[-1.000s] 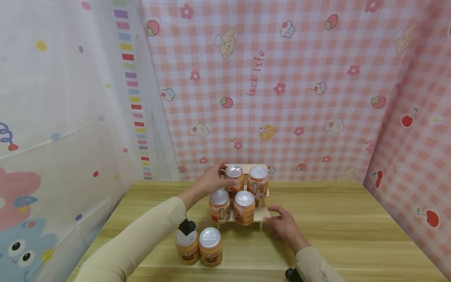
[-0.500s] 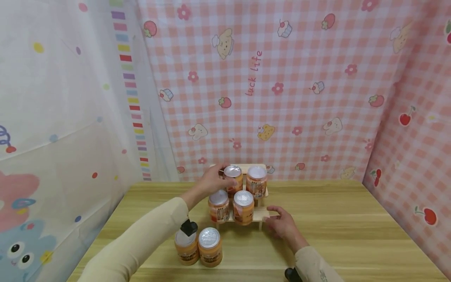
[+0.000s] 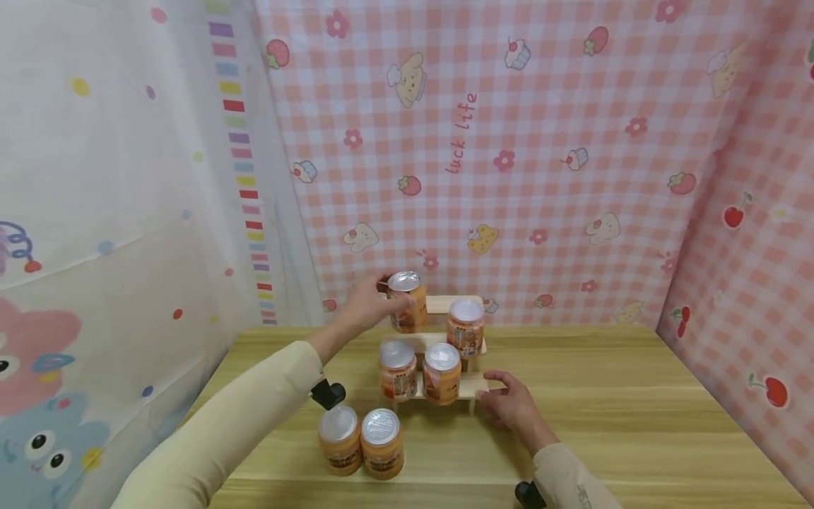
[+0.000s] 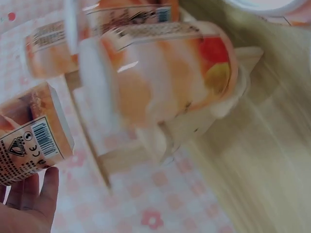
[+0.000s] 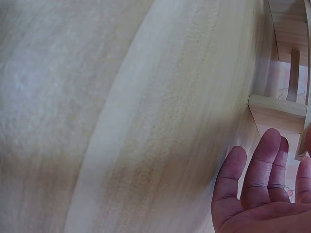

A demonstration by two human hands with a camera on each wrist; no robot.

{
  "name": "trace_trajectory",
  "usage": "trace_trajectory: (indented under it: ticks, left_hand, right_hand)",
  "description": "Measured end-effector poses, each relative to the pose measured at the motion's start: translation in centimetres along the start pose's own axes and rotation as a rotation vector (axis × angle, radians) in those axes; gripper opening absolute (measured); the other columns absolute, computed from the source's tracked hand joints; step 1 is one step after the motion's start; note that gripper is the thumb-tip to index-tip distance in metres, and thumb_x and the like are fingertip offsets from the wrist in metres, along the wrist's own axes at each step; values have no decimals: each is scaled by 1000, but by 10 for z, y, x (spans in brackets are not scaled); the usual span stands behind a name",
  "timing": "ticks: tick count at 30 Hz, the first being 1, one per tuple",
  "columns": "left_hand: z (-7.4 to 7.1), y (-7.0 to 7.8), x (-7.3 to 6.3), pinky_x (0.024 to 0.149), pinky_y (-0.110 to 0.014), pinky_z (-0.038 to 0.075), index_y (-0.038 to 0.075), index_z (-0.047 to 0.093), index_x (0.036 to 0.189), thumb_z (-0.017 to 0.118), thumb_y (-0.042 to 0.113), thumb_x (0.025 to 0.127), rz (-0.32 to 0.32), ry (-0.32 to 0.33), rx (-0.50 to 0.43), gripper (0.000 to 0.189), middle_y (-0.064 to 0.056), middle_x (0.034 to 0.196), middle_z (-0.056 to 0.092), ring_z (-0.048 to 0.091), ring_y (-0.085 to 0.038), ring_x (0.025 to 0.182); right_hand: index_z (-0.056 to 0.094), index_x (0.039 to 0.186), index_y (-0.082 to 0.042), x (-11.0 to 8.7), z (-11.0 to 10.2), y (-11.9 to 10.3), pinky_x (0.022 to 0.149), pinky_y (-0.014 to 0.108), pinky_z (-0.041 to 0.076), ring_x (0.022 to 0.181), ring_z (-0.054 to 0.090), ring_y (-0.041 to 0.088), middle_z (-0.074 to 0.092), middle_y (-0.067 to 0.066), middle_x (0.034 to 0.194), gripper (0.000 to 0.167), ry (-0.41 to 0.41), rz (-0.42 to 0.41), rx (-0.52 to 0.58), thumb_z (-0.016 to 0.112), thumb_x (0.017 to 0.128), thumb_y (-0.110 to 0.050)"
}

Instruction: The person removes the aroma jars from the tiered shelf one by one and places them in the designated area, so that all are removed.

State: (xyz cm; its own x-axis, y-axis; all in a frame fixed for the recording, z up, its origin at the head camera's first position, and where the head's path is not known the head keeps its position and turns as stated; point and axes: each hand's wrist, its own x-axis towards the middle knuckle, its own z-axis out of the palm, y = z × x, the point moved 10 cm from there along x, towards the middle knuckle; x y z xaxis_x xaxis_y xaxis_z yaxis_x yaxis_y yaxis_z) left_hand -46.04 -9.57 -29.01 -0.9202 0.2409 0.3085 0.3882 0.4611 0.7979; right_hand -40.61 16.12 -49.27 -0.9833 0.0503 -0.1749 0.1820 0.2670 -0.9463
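My left hand (image 3: 375,304) grips an orange can (image 3: 410,312) with a silver lid, raised above the middle step of a small wooden tiered rack (image 3: 472,385). In the left wrist view, fingers (image 4: 47,191) wrap the held can's (image 4: 36,141) lower side, its barcode label showing. Another orange can (image 3: 466,334) stands on the middle step at right. Two more, a left can (image 3: 398,378) and a right can (image 3: 441,382), share the lower step. My right hand (image 3: 514,410) touches the rack's lower right end, its fingers (image 5: 262,167) relaxed beside the wood; its exact contact is partly hidden.
On the wood-grain table (image 3: 604,417), a left can (image 3: 341,449) and a right can (image 3: 383,452) stand side by side in front of the rack. A pink checked cloth (image 3: 540,198) hangs behind, and a white patterned cloth (image 3: 159,212) hangs at left.
My left hand has lifted the can off the middle step, up and slightly left. The right hand and the other cans have stayed in place.
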Motion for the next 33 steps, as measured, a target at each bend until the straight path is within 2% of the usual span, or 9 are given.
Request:
trace_trajectory:
  ticks: [4,13,17,20,27,33]
  left_hand:
    - [-22,3,-8,83,-34,52,3,53,135,78,24,84,-27,4,-55,61,-11,119,61,58,-25,106]
    - [-71,8,-32,77,-33,53,3,51,138,76,23,86,-28,44,-59,61,-15,121,59,56,-27,104]
    - [-95,5,-47,77,-32,52,4,51,139,76,23,87,-44,62,-28,61,-15,123,58,54,-27,106]
    - [-112,1,-58,82,-35,49,7,50,141,76,28,87,-59,73,22,63,-13,125,57,53,-26,111]
    - [-141,-18,-89,82,-35,48,6,47,142,75,28,89,-94,114,64,64,-14,126,55,51,-27,114]
    - [-147,-47,-117,82,-33,50,3,48,140,76,27,88,-137,131,85,64,-15,125,57,54,-29,114]
  right_hand:
    - [52,134,-4,0,0,1,58,35,51,77,63,23,68,13,99,45,-3,-8,-8,70,93,-13]
    - [50,135,-3,-1,-2,2,61,37,52,84,65,25,68,18,108,46,-26,-11,-18,68,94,-15]
    - [50,135,-3,-1,-1,3,61,37,52,84,65,25,69,17,107,47,-35,-9,-21,68,94,-15]
    - [49,136,-3,0,-1,2,61,37,52,85,65,25,69,17,106,48,-38,-16,-29,68,94,-15]
    - [49,137,-3,2,1,-5,60,37,52,83,64,24,69,16,103,48,-55,-28,-34,68,94,-16]
    - [48,138,-4,3,7,-1,63,37,53,85,64,24,68,17,106,48,-66,-2,-39,67,95,-16]
